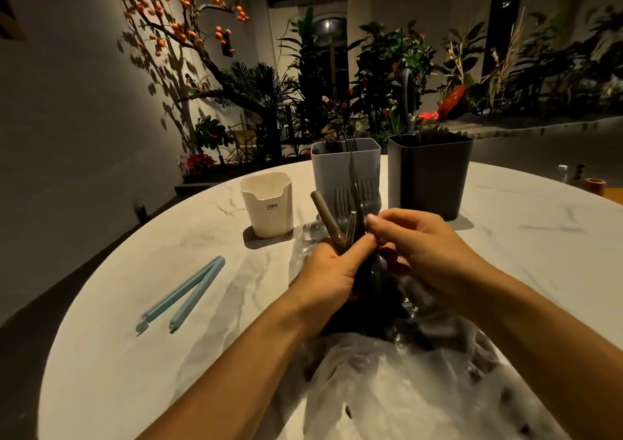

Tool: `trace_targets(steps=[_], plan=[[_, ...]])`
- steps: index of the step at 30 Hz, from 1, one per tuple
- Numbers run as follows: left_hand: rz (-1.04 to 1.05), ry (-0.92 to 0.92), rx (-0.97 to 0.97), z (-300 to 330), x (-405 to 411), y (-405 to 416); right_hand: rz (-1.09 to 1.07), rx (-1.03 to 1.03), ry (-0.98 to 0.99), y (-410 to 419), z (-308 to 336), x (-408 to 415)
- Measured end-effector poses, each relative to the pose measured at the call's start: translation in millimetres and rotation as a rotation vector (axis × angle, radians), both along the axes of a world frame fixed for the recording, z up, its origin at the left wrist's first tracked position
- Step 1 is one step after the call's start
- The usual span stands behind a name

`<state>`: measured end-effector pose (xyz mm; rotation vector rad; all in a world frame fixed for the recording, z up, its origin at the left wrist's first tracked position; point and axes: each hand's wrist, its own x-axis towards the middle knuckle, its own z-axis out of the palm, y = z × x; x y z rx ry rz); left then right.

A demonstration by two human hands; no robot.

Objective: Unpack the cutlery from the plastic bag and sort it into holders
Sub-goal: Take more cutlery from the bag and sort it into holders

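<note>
The fingers (pixel 350 254) of the left hand (pixel 332 276) are curled tight round a bundle of dark cutlery (pixel 350 210), thumb laid across the front, holding it upright with fork tines and one rounded handle sticking up above the fist. The right hand (pixel 421 247) meets it from the other side, forefinger and thumb pinching one piece in the bundle near its middle; which piece, I cannot tell in the dim light. Both hands hover over the clear plastic bag (pixel 404 382), which lies crumpled at the near edge of the round marble tabletop (pixel 135 372), more dark cutlery showing through it. Toward the far edge stand three holders: a white holder (pixel 268 209) on the left, a grey holder (pixel 337 170) in the middle with forks in it, and a black holder (pixel 429 175) just beside it on the right. A light blue bag clip (pixel 183 293) lies open toward the left edge.
</note>
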<state>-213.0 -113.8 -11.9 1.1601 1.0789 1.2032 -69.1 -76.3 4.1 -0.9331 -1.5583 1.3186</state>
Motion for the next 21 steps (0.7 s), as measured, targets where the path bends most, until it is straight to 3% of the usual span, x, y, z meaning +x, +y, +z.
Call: trace_targets(steps=[6,16,21], plan=[[-0.051,0.027,-0.02,1,-4,-2,0.005,-0.143,0.092,-1,2,7],[-0.027,0.076,-0.023,3,-5,-4,0.016,-0.128,0.1,-7,3,11],[0.014,0.126,-0.003,0,-6,-5,-0.111,-0.087,0.185,-7,8,13]])
